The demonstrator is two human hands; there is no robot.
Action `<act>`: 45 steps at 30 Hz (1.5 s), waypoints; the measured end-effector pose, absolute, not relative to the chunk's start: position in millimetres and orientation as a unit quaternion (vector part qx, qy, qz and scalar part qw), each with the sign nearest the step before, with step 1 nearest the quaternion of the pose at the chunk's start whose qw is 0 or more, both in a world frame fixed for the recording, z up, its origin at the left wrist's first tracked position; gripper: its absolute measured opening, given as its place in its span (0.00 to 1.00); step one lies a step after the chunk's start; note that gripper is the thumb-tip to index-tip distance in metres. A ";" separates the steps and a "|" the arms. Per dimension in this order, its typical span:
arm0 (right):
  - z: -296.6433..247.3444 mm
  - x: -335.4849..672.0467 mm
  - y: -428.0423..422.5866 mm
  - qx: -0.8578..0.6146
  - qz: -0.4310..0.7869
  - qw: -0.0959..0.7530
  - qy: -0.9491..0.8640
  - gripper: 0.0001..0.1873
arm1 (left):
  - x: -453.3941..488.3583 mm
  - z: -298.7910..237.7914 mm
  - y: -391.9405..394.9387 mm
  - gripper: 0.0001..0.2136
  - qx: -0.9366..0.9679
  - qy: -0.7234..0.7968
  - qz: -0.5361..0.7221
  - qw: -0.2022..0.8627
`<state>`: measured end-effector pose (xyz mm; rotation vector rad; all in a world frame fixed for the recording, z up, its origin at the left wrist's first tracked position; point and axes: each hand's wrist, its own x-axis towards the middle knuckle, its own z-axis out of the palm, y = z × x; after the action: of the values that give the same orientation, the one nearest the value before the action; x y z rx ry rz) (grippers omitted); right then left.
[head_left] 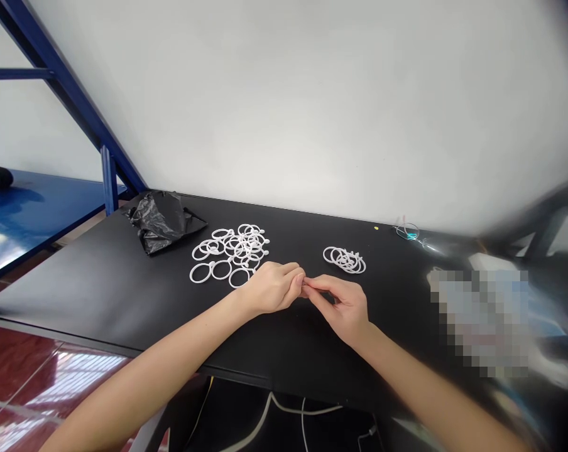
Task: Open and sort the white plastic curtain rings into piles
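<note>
My left hand (275, 287) is closed, with its fingers curled and the thumb pressed in, above the front middle of the black table. My right hand (343, 304) meets it at the fingertips, thumb and forefinger pinched together. Whatever lies between the fingers is hidden or too small to name. Just behind and left of my left hand spreads a loose pile of white plastic rings (222, 269), each with a small knob. Beyond my right hand lies a smaller, overlapping cluster of white rings (345, 259).
A crumpled black plastic bag (164, 220) lies at the back left of the black table (124, 301). Clear plastic packaging (482, 320), partly blurred out, is at the right. A thin looped cord (408, 231) sits by the wall. Blue metal framing (76, 100) stands left; cables (265, 414) hang below.
</note>
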<state>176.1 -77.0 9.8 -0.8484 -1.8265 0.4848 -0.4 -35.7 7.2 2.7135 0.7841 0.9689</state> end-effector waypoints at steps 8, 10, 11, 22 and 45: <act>8.3 199.9 -49.5 -0.478 0.133 0.508 -0.704 0.09 | -15.0 18.1 -16.3 0.13 0.844 0.421 0.331 0.034; 4.6 214.4 -36.0 -0.522 0.062 0.446 -0.725 0.09 | -24.4 16.7 -5.4 0.12 0.826 0.469 0.312 0.007; 1.8 221.1 -30.1 -0.550 0.046 0.406 -0.728 0.12 | -29.2 15.0 -0.1 0.12 0.827 0.479 0.294 -0.003; -12.6 233.0 -19.9 -0.579 0.048 0.331 -0.743 0.14 | -46.9 1.9 16.6 0.07 0.850 0.494 0.173 -0.064; 0.8 193.0 -51.3 -0.382 0.092 0.499 -0.772 0.08 | -6.2 19.9 -16.8 0.19 0.740 0.396 0.333 0.429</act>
<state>193.0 -51.3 0.8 -0.9250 -1.8690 0.2234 -6.2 -16.8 19.9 1.8470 0.9887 0.8318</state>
